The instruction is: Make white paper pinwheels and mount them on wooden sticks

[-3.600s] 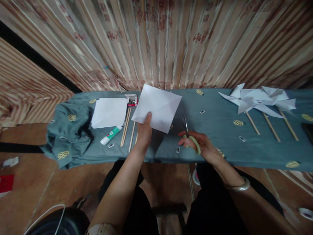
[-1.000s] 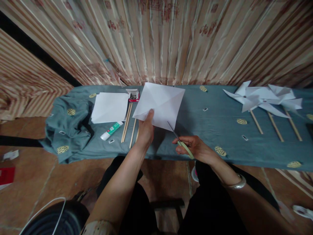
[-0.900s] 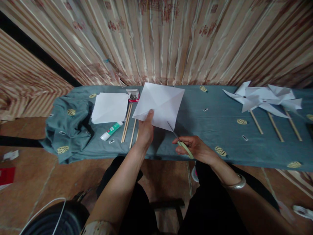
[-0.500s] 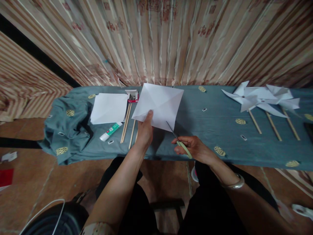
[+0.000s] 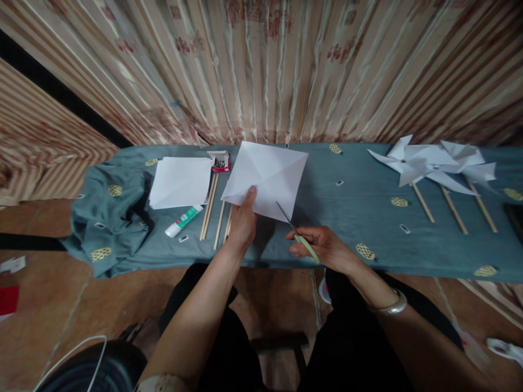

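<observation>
My left hand [image 5: 244, 220] grips a creased white square of paper [image 5: 272, 171] by its lower left edge, thumb on top and fingers underneath. The paper is held over the table, its diagonal folds showing. In my right hand [image 5: 316, 245] is a pair of scissors [image 5: 305, 246] with pale green handles. Their dark blade lies at the paper's lower right corner and points up toward its middle. Left of the paper are several wooden sticks [image 5: 209, 207], one pair partly hidden by my left hand.
A stack of white paper [image 5: 180, 182], a glue stick [image 5: 183, 220] and a small red box of metal pins [image 5: 220, 161] lie at left on the cloth-covered table [image 5: 347, 218]. Paper pinwheels [image 5: 435, 166] on sticks lie at right. A pleated curtain [image 5: 261, 71] hangs behind.
Hardly anything differs. The view has shifted slightly, and the paper's right corner sits a little lower against the scissors, which stay at the same corner.
</observation>
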Demonstrator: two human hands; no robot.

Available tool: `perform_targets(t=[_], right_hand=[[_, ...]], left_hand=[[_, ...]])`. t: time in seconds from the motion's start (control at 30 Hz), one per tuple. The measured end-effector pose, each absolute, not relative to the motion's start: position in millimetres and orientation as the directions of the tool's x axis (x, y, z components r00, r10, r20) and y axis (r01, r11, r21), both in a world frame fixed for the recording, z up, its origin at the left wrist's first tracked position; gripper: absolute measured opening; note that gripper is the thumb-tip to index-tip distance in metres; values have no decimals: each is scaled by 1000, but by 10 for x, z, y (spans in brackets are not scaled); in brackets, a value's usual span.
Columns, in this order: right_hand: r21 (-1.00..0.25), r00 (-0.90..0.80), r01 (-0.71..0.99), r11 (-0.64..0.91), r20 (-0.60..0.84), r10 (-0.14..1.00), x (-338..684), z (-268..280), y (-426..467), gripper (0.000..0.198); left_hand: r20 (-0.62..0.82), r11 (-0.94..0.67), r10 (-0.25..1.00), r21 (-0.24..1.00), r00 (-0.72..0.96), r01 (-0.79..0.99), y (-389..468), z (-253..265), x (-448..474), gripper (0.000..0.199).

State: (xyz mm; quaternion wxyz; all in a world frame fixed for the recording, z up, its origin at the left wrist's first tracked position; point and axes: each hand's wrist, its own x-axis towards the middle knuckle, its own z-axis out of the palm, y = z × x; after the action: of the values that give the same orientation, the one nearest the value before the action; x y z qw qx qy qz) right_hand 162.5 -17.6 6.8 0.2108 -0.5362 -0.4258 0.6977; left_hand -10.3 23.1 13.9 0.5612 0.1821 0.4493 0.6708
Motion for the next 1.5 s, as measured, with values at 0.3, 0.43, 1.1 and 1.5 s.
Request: perform_targets(t=[0.3,0.43,1.1,1.5], right_hand=[[-834,-326,146,-533,-549,770,1627,53,-173,53],[-829,-329,144,-540,-555,764,1617,68,-167,53],[-844,-308,128,-522,-534,788,1631,-8,-175,55],[-873,-322,140,-467,-486,812,1637,-43,-175,48]], left_hand=[[-249,30,917,822,-311,-569,224,52,-71,44],[-266,43,914,815,-307,-578,216,75,-67,43],[-270,68,913,840,-306,-538,197,36,-41,48],[-237,73,935,858,-264,-509,151,-7,-39,49]])
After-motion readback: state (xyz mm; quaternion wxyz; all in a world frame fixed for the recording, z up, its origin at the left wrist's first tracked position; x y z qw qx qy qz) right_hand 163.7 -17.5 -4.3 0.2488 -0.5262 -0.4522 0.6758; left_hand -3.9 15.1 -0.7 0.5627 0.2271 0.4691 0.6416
